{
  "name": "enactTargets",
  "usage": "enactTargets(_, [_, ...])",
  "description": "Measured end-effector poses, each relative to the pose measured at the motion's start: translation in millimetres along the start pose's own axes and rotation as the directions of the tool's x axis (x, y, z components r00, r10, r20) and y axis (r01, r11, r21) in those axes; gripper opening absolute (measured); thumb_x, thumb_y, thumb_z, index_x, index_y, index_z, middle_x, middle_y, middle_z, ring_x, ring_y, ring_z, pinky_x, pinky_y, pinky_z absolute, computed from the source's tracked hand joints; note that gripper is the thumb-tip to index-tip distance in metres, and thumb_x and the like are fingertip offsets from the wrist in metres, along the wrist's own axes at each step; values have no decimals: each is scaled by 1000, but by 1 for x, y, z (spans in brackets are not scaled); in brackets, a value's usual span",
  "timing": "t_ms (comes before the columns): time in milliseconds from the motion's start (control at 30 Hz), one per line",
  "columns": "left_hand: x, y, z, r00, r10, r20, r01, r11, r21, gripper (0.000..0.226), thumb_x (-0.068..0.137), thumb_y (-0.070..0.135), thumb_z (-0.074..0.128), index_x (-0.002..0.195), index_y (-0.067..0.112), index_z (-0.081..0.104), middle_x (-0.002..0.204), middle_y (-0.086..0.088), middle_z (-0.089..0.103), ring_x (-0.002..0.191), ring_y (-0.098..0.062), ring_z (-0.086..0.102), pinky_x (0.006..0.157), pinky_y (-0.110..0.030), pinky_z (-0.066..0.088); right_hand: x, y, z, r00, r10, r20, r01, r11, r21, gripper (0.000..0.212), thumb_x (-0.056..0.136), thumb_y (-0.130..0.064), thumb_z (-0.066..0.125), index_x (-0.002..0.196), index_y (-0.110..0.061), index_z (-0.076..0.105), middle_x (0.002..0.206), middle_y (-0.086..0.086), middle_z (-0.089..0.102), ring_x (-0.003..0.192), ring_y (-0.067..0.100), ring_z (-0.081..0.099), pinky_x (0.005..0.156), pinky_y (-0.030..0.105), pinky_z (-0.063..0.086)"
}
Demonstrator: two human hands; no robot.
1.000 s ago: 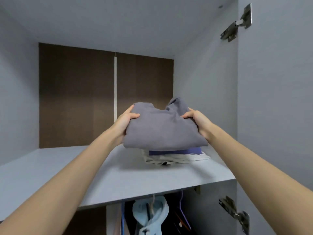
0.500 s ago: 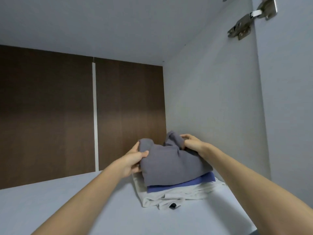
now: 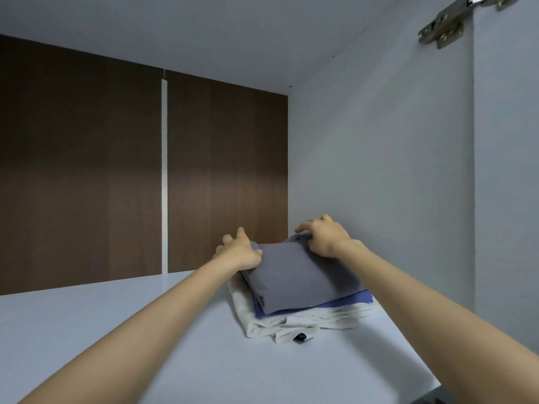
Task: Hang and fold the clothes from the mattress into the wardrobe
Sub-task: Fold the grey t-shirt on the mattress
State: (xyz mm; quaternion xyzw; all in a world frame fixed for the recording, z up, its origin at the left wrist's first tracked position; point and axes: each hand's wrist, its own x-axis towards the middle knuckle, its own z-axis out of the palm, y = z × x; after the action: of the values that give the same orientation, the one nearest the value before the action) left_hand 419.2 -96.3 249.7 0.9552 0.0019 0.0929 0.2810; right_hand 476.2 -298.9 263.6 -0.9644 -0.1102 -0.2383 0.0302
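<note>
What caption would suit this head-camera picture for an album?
Left hand and right hand rest on a folded grey garment topping the stack on a wardrobe shelf.

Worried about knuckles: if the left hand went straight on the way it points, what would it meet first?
Probably the brown back panel; nothing shows between it and the left hand, which touches the edge of the grey garment. Depth is unclear.
</note>
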Motion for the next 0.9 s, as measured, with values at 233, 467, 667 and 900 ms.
enactTargets(233, [23, 28, 28, 958, 178, 224, -248, 905, 345, 61, 101, 53, 16, 154, 26, 4, 162, -8, -1, 148, -30, -6, 120, -46, 0, -1, 3, 24, 928, 33, 370, -105, 979, 176, 50, 105, -46, 11, 153, -33, 19, 161, -5, 15, 149, 24, 8, 121, 44, 4])
enactTargets(467, [32, 10, 52, 952, 80, 296, -184, 921, 343, 61, 96, 64, 14, 151, 43, -2, 161, -4, -10, 147, -29, -12, 116, -53, -3, -12, 12, 66, 933, 80, 352, -172, 956, 238, 52, 104, -45, 8, 154, -32, 9, 163, 3, 4, 150, 22, -1, 121, 43, 2])
enactTargets(667, [19, 12, 45, 966, 150, 209, -215, 918, 334, 58, 99, 58, 15, 153, 38, 7, 162, -6, 4, 148, -32, -4, 118, -52, 0, -29, 9, 46, 977, 82, 195, -136, 949, 284, 47, 104, -42, 22, 149, -32, 33, 158, 0, 28, 145, 25, 24, 118, 37, 19])
enactTargets(900, [-35, 21, 9, 933, 337, -126, -283, 904, 320, 50, 101, 41, 33, 150, 34, 27, 149, -5, 40, 141, -32, 28, 114, -56, 18, -72, 1, -19, 983, 142, -118, -77, 898, 433, 38, 103, -31, 38, 138, -22, 49, 139, 5, 54, 128, 27, 48, 103, 37, 41])
